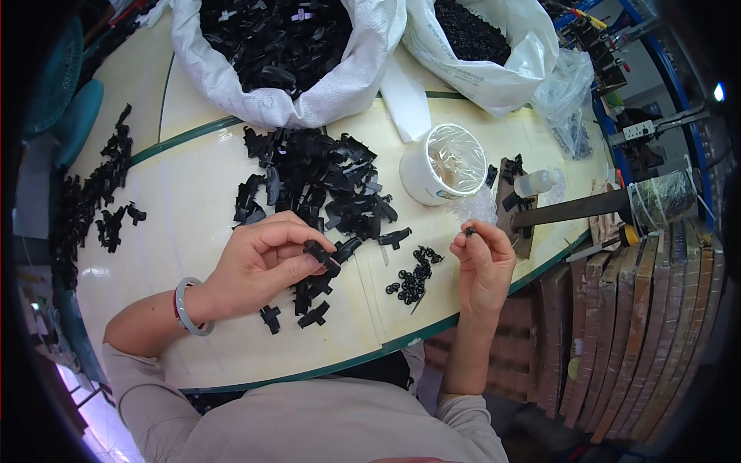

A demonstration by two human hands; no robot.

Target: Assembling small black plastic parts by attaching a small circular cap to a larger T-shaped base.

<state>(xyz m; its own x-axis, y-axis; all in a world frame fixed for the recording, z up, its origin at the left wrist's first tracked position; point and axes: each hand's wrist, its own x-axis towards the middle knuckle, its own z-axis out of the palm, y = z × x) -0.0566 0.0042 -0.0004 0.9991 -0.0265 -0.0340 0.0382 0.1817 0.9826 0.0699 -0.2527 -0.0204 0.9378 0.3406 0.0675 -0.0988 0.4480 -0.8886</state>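
My left hand [270, 258] pinches a black plastic part [321, 255] between thumb and fingers, just above the near side of a heap of similar black parts [312, 174]. On the right, my right hand [485, 262] is raised above the table edge with a tiny black piece [469, 231] pinched between thumb and fingertip. Between the two hands lies a small pile of black ring-like pieces [414, 278]. A single black part [395, 238] rests close to that pile.
Behind the heap stand a white sack [193, 73] of black parts and a second sack [532, 69] of small black pieces. A white tub [415, 176] with clear film sits right of the heap. A metal bar tool [571, 210] juts in from the right. More parts [85, 208] line the left.
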